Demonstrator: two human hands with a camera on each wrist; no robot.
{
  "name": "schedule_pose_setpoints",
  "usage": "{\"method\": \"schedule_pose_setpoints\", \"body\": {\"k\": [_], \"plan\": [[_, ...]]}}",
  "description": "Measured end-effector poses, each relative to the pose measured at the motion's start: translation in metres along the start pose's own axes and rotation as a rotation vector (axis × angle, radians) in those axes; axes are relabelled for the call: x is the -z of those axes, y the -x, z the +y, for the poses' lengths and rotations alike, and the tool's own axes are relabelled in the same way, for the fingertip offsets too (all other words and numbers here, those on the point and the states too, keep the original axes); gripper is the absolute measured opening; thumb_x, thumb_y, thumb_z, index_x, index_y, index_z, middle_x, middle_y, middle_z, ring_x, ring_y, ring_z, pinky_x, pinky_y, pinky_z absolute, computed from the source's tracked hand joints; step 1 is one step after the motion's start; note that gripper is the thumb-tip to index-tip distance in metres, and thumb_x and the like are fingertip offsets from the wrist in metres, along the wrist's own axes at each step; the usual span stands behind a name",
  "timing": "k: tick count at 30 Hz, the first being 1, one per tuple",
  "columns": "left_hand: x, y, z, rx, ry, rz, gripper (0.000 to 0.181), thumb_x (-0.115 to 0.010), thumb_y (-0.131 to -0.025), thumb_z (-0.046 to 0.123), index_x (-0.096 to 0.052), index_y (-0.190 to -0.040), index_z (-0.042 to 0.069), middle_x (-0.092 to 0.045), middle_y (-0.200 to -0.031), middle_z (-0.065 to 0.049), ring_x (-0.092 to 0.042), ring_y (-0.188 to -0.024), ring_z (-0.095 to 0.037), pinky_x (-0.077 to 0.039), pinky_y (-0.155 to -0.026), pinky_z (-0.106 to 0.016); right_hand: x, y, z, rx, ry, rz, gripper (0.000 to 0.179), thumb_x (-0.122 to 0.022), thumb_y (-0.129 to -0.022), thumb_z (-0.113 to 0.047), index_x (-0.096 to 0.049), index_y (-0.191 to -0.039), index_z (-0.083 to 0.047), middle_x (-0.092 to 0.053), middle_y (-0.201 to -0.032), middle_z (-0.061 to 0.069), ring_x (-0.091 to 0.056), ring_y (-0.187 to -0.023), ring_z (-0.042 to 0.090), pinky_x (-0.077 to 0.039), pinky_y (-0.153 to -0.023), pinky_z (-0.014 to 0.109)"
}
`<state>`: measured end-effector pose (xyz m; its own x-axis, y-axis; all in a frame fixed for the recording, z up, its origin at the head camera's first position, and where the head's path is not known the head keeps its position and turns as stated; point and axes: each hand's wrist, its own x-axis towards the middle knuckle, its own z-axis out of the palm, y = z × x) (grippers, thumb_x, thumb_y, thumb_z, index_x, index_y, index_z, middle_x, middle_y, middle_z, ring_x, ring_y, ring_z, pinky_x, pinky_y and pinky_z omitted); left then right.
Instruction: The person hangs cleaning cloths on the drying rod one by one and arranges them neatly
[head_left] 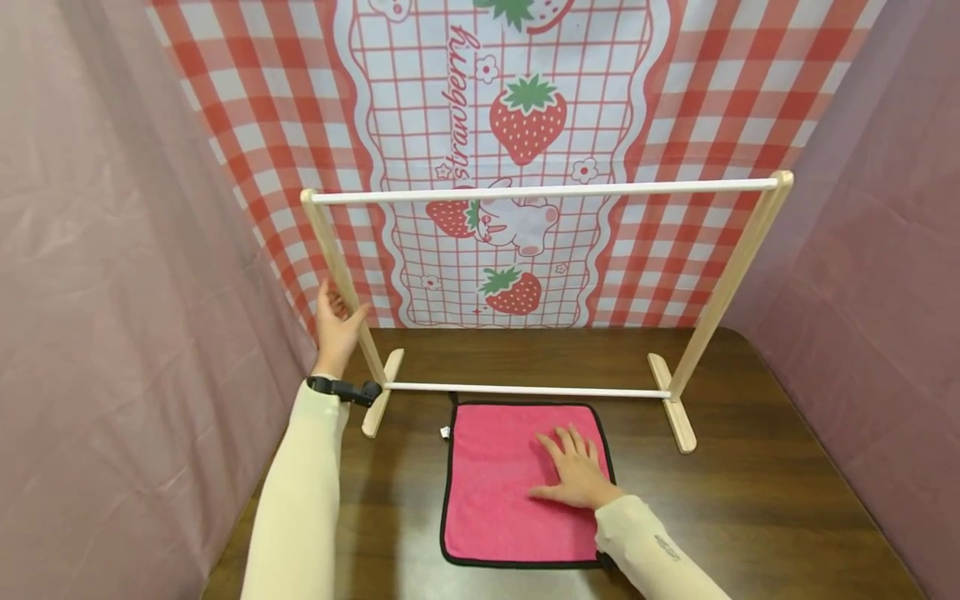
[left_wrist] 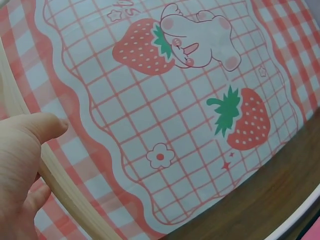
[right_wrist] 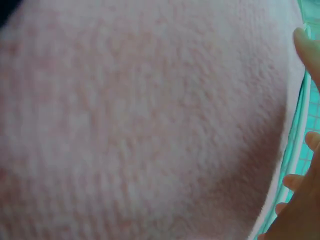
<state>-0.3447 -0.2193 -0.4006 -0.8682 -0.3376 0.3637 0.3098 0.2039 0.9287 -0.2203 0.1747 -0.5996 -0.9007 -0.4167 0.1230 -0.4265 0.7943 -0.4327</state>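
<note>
On the table lies a pink towel (head_left: 495,492) with black edging, spread flat. My right hand (head_left: 576,473) is over its right half with the fingers spread; in the right wrist view, cloth fills most of the picture and fingers (right_wrist: 295,182) show along the right edge. Behind the towel stands a wooden rack (head_left: 725,292) with a white bar across its top and another low down. My left hand (head_left: 337,327) holds the rack's left post, its thumb passing across the wood in the left wrist view, its fingers on the other side.
A strawberry-patterned cloth (head_left: 660,258) with red checks hangs behind the rack. Pinkish curtains (head_left: 127,333) enclose the brown wooden table (head_left: 765,517) at left and right. The rack's feet (head_left: 678,425) rest on the tabletop, either side of the towel's far edge.
</note>
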Motion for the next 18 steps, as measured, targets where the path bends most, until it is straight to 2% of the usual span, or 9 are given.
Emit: {"method": "schedule_pose_setpoints", "body": {"k": [5, 11, 18], "plan": [[0.001, -0.002, 0.000, -0.015, -0.050, 0.029, 0.068, -0.064, -0.089, -0.008, -0.033, -0.150, -0.003, -0.045, -0.141, -0.027, -0.047, -0.123, -0.037, -0.039, -0.107, -0.044, -0.006, -0.003, -0.001, -0.097, -0.028, -0.077, 0.107, -0.075, -0.066, -0.073, -0.043, -0.148, -0.011, -0.028, -0.152, 0.026, -0.016, -0.141, 0.053, -0.010, -0.105, 0.077], [0.000, -0.003, -0.001, -0.052, -0.081, 0.079, 0.058, -0.061, -0.088, -0.009, -0.044, -0.143, -0.002, -0.053, -0.134, -0.026, -0.054, -0.116, -0.036, -0.045, -0.101, -0.043, -0.013, -0.005, 0.000, -0.123, -0.014, -0.083, 0.113, -0.079, -0.061, -0.072, -0.041, -0.150, -0.014, -0.025, -0.155, 0.027, -0.015, -0.141, 0.054, -0.010, -0.103, 0.079], [0.000, -0.005, -0.003, -0.083, -0.132, 0.127, 0.054, -0.062, -0.089, -0.009, -0.050, -0.141, -0.001, -0.057, -0.130, -0.024, -0.058, -0.113, -0.036, -0.048, -0.097, -0.044, -0.015, -0.006, -0.001, -0.157, -0.031, -0.107, 0.112, -0.077, -0.064, -0.074, -0.039, -0.152, -0.016, -0.023, -0.157, 0.024, -0.012, -0.144, 0.050, -0.005, -0.106, 0.077]]}}
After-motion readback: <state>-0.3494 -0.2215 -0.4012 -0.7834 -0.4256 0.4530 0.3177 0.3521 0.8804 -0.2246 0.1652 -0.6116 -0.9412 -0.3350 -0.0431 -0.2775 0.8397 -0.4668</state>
